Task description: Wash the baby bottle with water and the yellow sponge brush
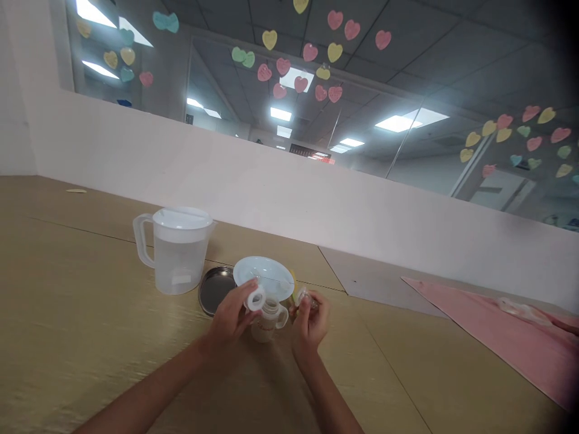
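My left hand (234,310) is closed around a white round lid (256,299) with a hole in its middle, held at the left edge of a small cup's mouth. The small clear cup (263,330) stands upright on the table, its handle to the right and reddish print on its front. On its other side, my right hand (312,322) pinches a small clear piece (302,294) whose kind I cannot make out. Just behind the cup is a pale blue bowl (262,265). Something yellow shows beside the bowl's right rim, mostly hidden by my right hand.
A lidded clear pitcher (181,259) with liquid in it stands at the left. Between it and the bowl lies a round dark metal dish (215,289). A pink cloth (493,331) covers the table's right side, with a clear plastic item (520,310) and part of another person's hand (565,324).
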### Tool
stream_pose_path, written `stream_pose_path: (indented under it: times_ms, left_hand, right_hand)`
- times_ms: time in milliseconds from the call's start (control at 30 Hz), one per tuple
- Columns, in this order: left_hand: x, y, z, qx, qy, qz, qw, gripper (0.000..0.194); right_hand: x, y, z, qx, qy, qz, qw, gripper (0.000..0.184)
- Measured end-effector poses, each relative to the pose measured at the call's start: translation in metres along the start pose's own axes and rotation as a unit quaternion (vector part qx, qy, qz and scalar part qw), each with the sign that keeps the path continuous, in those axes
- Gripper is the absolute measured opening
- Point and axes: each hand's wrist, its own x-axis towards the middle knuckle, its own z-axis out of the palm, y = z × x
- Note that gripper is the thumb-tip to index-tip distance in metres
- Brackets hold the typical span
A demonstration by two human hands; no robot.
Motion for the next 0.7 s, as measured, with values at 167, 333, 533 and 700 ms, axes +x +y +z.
stream_pose_path:
  times_ms: [167, 333, 533, 700]
  left_hand:
    - [0.005, -0.018, 0.009, 0.077, 0.039, -0.192, 0.978, 0.043]
    - [0.003, -0.032, 0.017, 0.062, -0.004, -0.214, 0.975, 0.042]
    - [0.002, -0.039, 0.024, 0.074, 0.008, -0.231, 0.970, 0.036]
    - [0.000, -0.042, 0.027, 0.118, -0.022, -0.242, 0.963, 0.032]
  right_hand:
    - [0.019, 0.026, -0.001, -0.062, -0.027, 0.076, 0.995, 0.031]
    - [0.017, 0.062, -0.004, -0.050, -0.086, 0.088, 0.991, 0.030]
    - [0.013, 0.069, -0.002, -0.048, -0.143, 0.115, 0.982, 0.036]
    - [0.017, 0.070, -0.006, -0.111, -0.155, 0.087, 0.978, 0.039]
